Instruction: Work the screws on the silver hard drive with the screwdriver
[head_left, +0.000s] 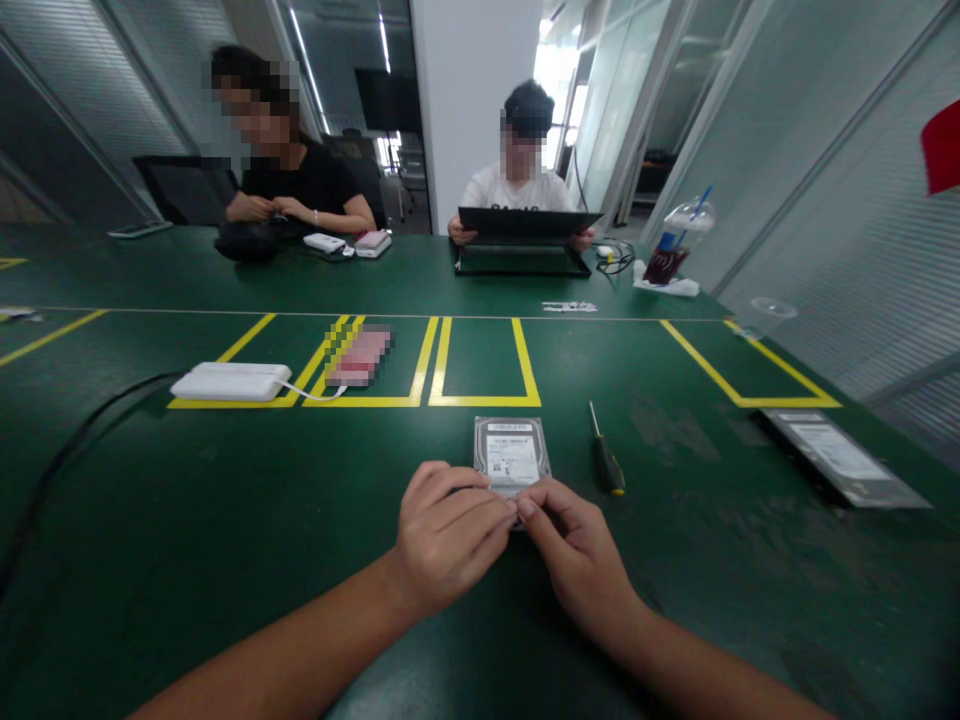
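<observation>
A small silver hard drive [513,447] with a white label lies on the green table in front of me. My left hand [450,525] is closed, its fingers bunched over the drive's near left part. Thumb and forefinger of my right hand [574,535] pinch together at the drive's near edge, almost touching the left fingertips. Whatever sits between those fingertips is too small or hidden to tell. To the right of the drive rests a screwdriver [606,462] with a dark green and yellow handle, its shaft pointing away from me.
A larger drive-like unit [847,455] lies at the right. At the left, a white power bank [231,382] is cabled to a pinkish phone [361,358]. Two people sit opposite; one holds a black panel [529,222]. A drink cup [675,245] stands far right.
</observation>
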